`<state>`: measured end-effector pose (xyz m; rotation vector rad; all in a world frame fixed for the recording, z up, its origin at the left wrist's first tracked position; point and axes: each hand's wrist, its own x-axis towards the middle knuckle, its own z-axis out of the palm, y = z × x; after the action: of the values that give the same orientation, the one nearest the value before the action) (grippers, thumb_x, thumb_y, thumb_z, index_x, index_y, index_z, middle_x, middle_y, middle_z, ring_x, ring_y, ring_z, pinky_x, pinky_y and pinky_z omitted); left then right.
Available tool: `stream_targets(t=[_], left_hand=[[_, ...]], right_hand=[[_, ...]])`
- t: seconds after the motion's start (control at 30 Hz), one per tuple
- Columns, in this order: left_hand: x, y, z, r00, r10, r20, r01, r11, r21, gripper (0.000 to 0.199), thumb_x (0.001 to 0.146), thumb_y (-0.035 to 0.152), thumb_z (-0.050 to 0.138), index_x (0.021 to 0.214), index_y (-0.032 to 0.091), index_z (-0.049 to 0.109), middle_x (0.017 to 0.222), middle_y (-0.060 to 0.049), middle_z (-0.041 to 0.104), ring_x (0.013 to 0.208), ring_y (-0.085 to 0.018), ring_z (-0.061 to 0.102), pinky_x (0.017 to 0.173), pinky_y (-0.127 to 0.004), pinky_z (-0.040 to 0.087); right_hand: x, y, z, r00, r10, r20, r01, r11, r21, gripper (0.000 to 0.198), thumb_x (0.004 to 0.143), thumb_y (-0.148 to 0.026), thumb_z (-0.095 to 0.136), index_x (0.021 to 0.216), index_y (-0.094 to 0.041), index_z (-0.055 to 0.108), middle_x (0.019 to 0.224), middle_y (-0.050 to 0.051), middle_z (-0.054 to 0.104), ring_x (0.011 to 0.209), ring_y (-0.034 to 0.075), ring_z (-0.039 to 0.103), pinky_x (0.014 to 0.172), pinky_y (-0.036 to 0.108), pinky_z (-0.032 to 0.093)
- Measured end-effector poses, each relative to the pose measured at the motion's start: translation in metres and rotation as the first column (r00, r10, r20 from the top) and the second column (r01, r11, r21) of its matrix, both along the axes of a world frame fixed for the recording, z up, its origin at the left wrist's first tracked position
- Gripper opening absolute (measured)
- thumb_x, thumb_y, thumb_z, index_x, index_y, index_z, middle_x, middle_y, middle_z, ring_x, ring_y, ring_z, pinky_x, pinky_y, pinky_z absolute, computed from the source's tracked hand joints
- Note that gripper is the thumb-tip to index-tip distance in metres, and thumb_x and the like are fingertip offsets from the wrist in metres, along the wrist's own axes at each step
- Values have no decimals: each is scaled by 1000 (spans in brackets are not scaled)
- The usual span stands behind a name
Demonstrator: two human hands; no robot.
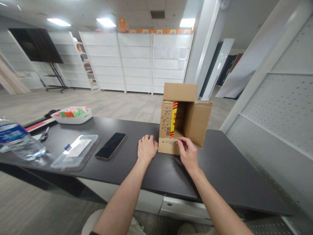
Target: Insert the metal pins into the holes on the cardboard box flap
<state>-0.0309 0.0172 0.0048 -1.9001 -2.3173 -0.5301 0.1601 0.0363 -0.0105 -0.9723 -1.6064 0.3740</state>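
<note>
A cardboard box stands on the dark table with its opening toward me. Several small round grey pieces dot its left face, and a row of them runs along the lower flap. At that row's right end my right hand is closed in a pinch; whatever lies between its fingertips is too small to name. My left hand rests palm down on the table just left of the box, fingers slightly bent and apart, holding nothing. Below the lower flap lies a thin metal rod.
Left of my hands lie a black phone and a clear plastic case. Farther left are a water bottle and a white basket with colourful contents. A perforated panel borders the table's right side.
</note>
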Motion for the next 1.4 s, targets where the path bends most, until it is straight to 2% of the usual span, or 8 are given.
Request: stream_targets(t=[0.2, 0.37, 0.6, 0.77, 1.23, 1.4], left_hand=[[0, 0, 0, 1000, 8, -8, -8, 1000, -3, 31, 94, 26, 41, 115, 21, 63, 121, -11, 62, 114, -25, 55, 98, -39, 40], [0, 2, -2, 1000, 7, -21, -7, 1000, 0, 30, 93, 26, 42, 113, 20, 64, 119, -11, 63, 112, -25, 56, 97, -39, 41], [0, 1, 0, 1000, 5, -12, -5, 1000, -3, 32, 94, 26, 41, 115, 21, 63, 120, -11, 63, 113, -25, 55, 97, -39, 40], [0, 1, -1, 1000, 8, -15, -8, 1000, 3, 31, 94, 26, 41, 114, 21, 63, 119, -11, 63, 113, -25, 55, 97, -39, 40], [0, 1, -3, 1000, 0, -21, 1, 1000, 18, 30, 93, 26, 42, 113, 20, 63, 118, -11, 63, 112, -25, 56, 96, -39, 41], [-1, 1, -4, 1000, -5, -18, 6, 1000, 25, 30, 93, 26, 42, 113, 20, 63, 118, -11, 63, 112, -26, 55, 96, -39, 41]], right_hand=[[0, -2, 3, 992, -44, 120, 36, 997, 70, 21, 98, -38, 48, 92, -21, 61, 87, 7, 67, 84, 22, 63, 79, 36, 51], [2, -3, 4, 985, -58, 163, 39, 993, 115, 19, 98, -32, 47, 94, -21, 61, 89, 8, 67, 85, 22, 63, 80, 37, 50], [4, -6, -1, 969, -70, 236, 47, 994, 103, 21, 94, -24, 47, 97, -21, 67, 97, 9, 70, 93, 24, 64, 87, 40, 50], [6, -8, -3, 956, -92, 277, 67, 993, 99, 25, 92, -21, 47, 103, -21, 69, 100, 9, 71, 93, 24, 63, 86, 41, 49], [6, -19, -3, 826, -202, 526, 175, 979, 101, 34, 90, -19, 46, 115, -19, 70, 102, 9, 72, 92, 26, 63, 80, 39, 44], [4, -20, -3, 773, -190, 605, 204, 978, 46, 36, 90, -19, 48, 119, -17, 69, 105, 11, 73, 93, 28, 64, 79, 39, 43]])
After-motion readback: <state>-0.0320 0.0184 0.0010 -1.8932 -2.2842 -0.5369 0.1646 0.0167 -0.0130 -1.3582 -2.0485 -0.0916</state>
